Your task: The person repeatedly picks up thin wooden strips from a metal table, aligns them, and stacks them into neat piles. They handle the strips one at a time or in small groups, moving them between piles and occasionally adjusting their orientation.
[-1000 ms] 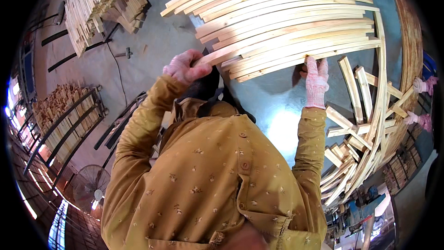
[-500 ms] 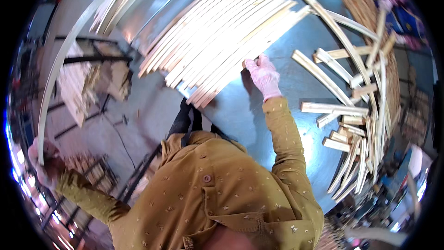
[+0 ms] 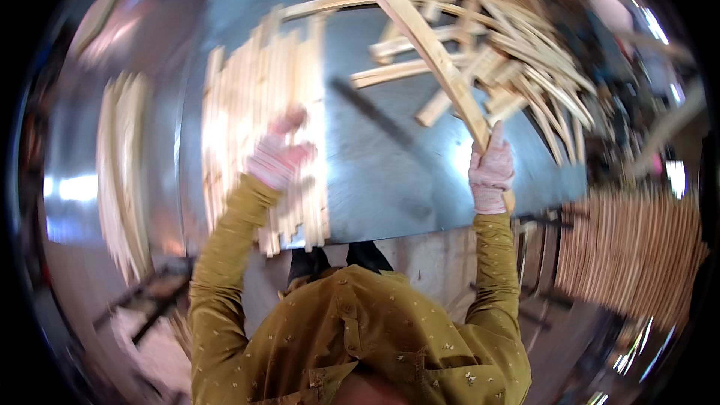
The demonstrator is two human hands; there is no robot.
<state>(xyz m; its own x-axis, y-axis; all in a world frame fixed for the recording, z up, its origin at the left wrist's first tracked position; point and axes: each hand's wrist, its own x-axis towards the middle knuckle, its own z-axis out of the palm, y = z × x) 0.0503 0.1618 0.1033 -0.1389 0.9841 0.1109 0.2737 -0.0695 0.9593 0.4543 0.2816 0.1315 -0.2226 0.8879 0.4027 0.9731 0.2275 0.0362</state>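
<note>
Right hand (image 3: 491,172), gloved, closed around the lower end of a long wooden slat (image 3: 420,37) angling up over the metal table (image 3: 390,172). Left hand (image 3: 279,159), gloved, rests on the slat stack (image 3: 262,127); grip unclear from blur. Best kept gripped low, lifted clear of the loose offcuts (image 3: 480,67). Far pile indistinct.

Woodworking workshop; cut wooden slats (image 3: 262,135) lie stacked on a metal tabletop (image 3: 390,172). Further slat bundles (image 3: 630,255) stand on racks; bare concrete floor (image 3: 420,262).
</note>
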